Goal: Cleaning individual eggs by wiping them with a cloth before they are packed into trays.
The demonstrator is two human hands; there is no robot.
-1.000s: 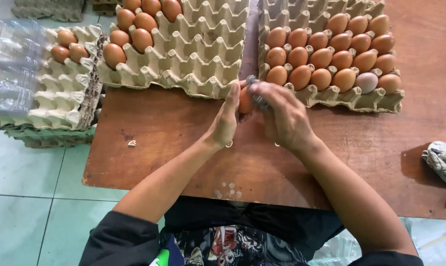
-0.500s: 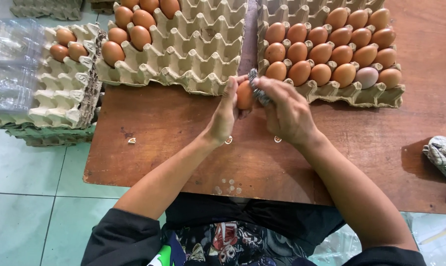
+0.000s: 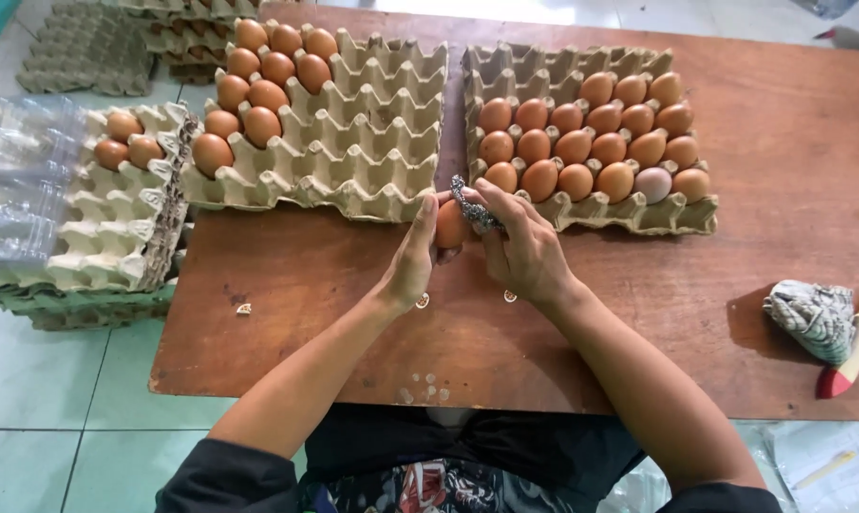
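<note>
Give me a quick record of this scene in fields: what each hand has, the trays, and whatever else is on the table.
left hand: holds a brown egg
right hand: presses a grey scrubbing pad against the egg
right egg tray: mostly full, brown eggs and one pale egg
middle egg tray: eggs only at its far left
left tray stack: three eggs on top
table: wooden, with a patterned cloth at right

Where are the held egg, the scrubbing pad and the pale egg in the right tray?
held egg (image 3: 448, 224), head view, on its bare brown shell between the hands.
scrubbing pad (image 3: 471, 206), head view, on the grey wad's middle.
pale egg (image 3: 652, 183), head view, on its top, front row of the right tray.
</note>
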